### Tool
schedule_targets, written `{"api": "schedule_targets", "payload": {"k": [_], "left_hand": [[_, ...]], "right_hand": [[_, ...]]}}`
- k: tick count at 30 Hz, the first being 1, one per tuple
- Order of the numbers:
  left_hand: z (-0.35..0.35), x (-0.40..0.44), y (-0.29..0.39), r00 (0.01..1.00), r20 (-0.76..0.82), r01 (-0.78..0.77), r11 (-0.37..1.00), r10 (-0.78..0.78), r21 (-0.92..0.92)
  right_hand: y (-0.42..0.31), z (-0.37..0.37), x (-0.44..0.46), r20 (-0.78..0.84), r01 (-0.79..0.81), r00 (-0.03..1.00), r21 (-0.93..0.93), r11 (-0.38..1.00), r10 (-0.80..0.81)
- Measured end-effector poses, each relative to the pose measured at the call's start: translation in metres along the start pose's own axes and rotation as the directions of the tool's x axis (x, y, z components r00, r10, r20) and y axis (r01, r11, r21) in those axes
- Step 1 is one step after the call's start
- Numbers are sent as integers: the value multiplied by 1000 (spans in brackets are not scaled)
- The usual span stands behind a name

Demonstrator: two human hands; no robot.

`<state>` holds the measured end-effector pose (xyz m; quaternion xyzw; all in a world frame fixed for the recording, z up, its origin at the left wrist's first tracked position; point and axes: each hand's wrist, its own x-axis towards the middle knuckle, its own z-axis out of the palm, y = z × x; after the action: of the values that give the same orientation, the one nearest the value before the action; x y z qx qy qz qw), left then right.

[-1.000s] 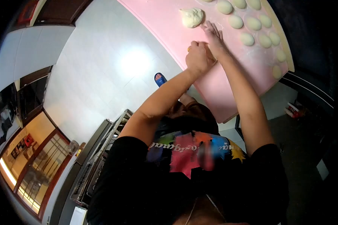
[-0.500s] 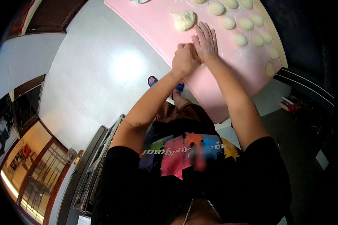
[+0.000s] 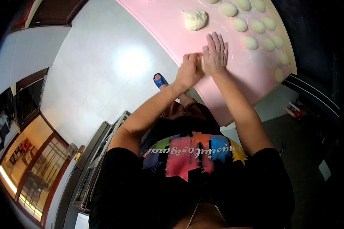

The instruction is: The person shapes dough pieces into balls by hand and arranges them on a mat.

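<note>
My left hand [image 3: 190, 71] is closed at the near left edge of the pink mat [image 3: 172, 28], its fingers curled against a pale piece of dough [image 3: 202, 65]. Most of that piece is hidden between my hands. A small yellowish bit shows at the left knuckles, too small to name. Flat on the mat beside it lies my right hand [image 3: 216, 53], fingers stretched forward, the heel of its palm touching or very near the dough. Beyond my fingertips sits a larger, uneven lump of dough [image 3: 195, 20]. Several smooth round dough balls [image 3: 250, 42] rest to the right.
Light flour dusts the mat around the balls. A pale strip [image 3: 284, 42] borders the table's right side, with a dark area past it. Left of the table is a tiled floor [image 3: 114, 57], where my foot in a blue sandal [image 3: 160, 79] stands.
My view has shifted, so table and dough appear a little lower and farther right. My right hand has moved slightly apart from the left, and the pale dough between them now shows.
</note>
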<state>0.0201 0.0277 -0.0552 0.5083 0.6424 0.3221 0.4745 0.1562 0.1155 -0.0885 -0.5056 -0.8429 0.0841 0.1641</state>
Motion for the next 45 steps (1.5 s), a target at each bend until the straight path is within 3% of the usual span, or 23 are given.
{"api": "schedule_targets", "payload": {"k": [6, 7, 8, 9, 10, 11, 12, 14, 16, 18, 21, 24, 26, 27, 28, 30, 32, 34, 37, 42, 43, 44, 45], "left_hand": [[-1, 42, 43, 993, -55, 115, 981, -108, 154], [3, 43, 45, 984, -98, 163, 977, -150, 138], [10, 36, 45, 984, -97, 162, 977, -150, 137], [23, 21, 41, 986, -139, 114, 978, -90, 173], [34, 7, 35, 983, -179, 66, 976, -28, 209], [45, -3, 21, 984, -178, 63, 976, -26, 206], [58, -13, 3, 976, -189, -53, 955, 112, 293], [59, -25, -7, 953, -186, -154, 913, 238, 377], [26, -27, 0, 962, -76, -247, 954, 263, 171], [1, -10, 4, 999, 46, 9, 1000, -9, -3], [-4, 27, 8, 996, -59, -54, 992, 61, 116], [0, 44, 23, 999, -30, 39, 983, -35, 179], [5, 44, 31, 991, -93, 110, 980, -95, 167], [11, 35, 42, 988, -122, 125, 956, -95, 266], [18, 22, 40, 992, -92, 112, 962, -92, 249], [45, -5, 11, 961, -191, -131, 939, 198, 318], [53, -27, -3, 959, -177, -163, 939, 223, 303], [39, -25, -7, 954, -168, -192, 937, 248, 291], [17, -7, -4, 997, -47, -59, 997, 62, 51], [7, 40, 27, 998, 21, 44, 972, -51, 231], [15, 44, 19, 1000, 1, 22, 960, -23, 278], [22, 49, 10, 1000, -21, 9, 946, -2, 324], [7, 31, 45, 994, 31, 82, 918, -101, 387]], "right_hand": [[31, 25, 62, -30, 144, 989, -29, 989, -145], [36, 28, 65, 90, -7, 996, 365, 931, -28], [40, 30, 64, 247, -197, 968, 676, 710, 33], [-1, -23, 52, 433, -486, 863, 853, 192, 261], [0, -22, 31, 432, -486, 863, 852, 196, 263], [7, -7, 4, 156, -298, 954, 573, 763, 255], [14, 8, -20, -61, -67, 996, 4, 998, 67], [13, 22, -57, -5, -183, 983, 67, 981, 184], [2, 8, -36, -31, -172, 984, 78, 982, 175], [7, 3, -17, 13, -62, 998, 35, 997, 62], [22, 12, 17, -3, 2, 1000, -7, 1000, -2], [35, 25, 44, 4, 80, 997, -44, 996, -80], [41, 38, 51, 54, 63, 996, 71, 995, -67], [40, 15, 52, 235, -40, 969, 472, 881, -82], [30, 5, 38, 235, -40, 969, 470, 882, -82], [8, -9, 5, 197, -252, 966, 588, 769, 166], [6, 21, -48, 74, -265, 963, 106, 958, 258], [-1, 14, -39, 22, -216, 976, 62, 974, 215], [11, 4, -8, 23, -53, 998, 0, 999, 53], [28, 12, 30, 27, -9, 1000, -49, 999, 10], [34, 14, 31, 206, -207, 972, 511, 834, 115], [39, 16, 31, 410, -410, 909, 841, 354, 78], [4, -36, 35, 612, -591, 772, 791, -160, 171]]}}
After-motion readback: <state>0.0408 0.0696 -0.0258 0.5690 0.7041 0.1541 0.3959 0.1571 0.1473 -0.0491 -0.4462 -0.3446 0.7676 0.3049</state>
